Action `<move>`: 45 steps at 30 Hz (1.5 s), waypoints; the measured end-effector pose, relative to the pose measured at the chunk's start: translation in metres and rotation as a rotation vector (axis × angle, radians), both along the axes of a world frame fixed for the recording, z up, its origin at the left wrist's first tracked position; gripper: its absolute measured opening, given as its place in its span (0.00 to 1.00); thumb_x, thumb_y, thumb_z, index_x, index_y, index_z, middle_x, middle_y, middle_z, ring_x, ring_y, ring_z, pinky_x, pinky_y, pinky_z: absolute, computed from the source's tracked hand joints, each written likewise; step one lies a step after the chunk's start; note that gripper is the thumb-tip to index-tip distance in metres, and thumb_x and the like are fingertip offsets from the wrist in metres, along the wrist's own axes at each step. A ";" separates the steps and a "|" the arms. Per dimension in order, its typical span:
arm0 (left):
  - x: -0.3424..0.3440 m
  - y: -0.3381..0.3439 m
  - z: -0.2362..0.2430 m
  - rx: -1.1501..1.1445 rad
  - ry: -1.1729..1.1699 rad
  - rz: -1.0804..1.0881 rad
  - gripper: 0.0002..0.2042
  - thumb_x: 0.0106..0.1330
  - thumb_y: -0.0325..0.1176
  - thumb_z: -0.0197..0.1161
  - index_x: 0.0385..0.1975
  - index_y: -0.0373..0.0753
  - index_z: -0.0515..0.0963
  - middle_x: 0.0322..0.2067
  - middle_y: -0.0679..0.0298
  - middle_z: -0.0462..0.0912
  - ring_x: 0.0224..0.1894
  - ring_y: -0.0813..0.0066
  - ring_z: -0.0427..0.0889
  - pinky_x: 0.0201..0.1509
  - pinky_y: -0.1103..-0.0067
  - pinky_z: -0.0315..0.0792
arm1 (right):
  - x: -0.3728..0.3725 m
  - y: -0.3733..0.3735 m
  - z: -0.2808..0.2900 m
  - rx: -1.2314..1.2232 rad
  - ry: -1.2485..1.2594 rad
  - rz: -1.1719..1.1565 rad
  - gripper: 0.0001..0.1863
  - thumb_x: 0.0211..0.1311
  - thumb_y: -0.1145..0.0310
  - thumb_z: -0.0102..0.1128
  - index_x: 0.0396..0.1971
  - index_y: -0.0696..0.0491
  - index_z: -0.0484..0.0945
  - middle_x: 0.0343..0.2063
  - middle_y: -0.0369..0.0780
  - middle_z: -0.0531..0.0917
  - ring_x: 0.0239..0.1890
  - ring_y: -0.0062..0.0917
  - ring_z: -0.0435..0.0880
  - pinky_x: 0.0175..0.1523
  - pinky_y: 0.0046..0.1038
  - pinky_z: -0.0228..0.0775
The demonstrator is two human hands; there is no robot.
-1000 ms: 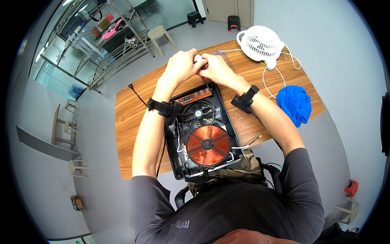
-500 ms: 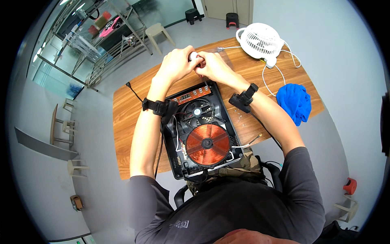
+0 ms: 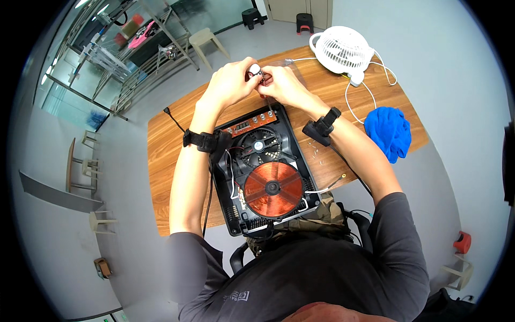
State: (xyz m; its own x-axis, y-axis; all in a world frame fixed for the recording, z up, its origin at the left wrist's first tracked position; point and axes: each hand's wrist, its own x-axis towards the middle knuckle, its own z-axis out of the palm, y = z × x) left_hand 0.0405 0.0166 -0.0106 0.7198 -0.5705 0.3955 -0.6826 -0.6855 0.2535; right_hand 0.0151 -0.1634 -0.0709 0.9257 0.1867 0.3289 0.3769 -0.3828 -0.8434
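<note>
My left hand is closed around a small object with a round white top and a dark body; its kind is unclear. Against it, beyond the far edge of an opened induction cooker, my right hand has its fingers pinched together. A reddish bit and a thin shaft show beneath the fingers, mostly hidden. The cooker's black housing lies face up below my hands. It exposes a round copper coil, a black fan and an orange circuit board with a display and buttons.
On the wooden table, a white fan with a cable stands at the far right, near a crumpled blue cloth. Small loose pieces lie right of the cooker. A black cable with a plug crosses the left side.
The small white-topped object has tilted slightly in my fingers, showing more of its dark side. Both hands stay in nearly the same place, and the view has shifted a little.
</note>
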 end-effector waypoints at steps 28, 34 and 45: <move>-0.007 -0.023 0.010 0.196 -0.055 0.202 0.26 0.65 0.59 0.66 0.34 0.36 0.85 0.27 0.51 0.87 0.35 0.50 0.88 0.41 0.62 0.81 | -0.001 0.004 -0.008 0.027 -0.206 -0.104 0.23 0.56 0.63 0.76 0.44 0.63 0.79 0.26 0.45 0.87 0.31 0.35 0.89 0.41 0.36 0.80; -0.011 -0.013 0.013 0.121 -0.061 0.045 0.26 0.65 0.60 0.65 0.34 0.37 0.85 0.27 0.51 0.87 0.35 0.50 0.89 0.41 0.62 0.82 | -0.013 -0.003 0.011 0.055 0.006 -0.006 0.15 0.61 0.68 0.69 0.41 0.62 0.80 0.24 0.43 0.87 0.25 0.26 0.88 0.34 0.31 0.78; -0.011 -0.014 0.013 0.215 -0.058 0.182 0.26 0.65 0.59 0.66 0.36 0.37 0.85 0.26 0.51 0.86 0.32 0.51 0.88 0.38 0.63 0.80 | -0.004 0.003 -0.004 -0.014 -0.204 -0.081 0.23 0.53 0.65 0.75 0.45 0.63 0.80 0.36 0.51 0.88 0.41 0.42 0.89 0.48 0.38 0.80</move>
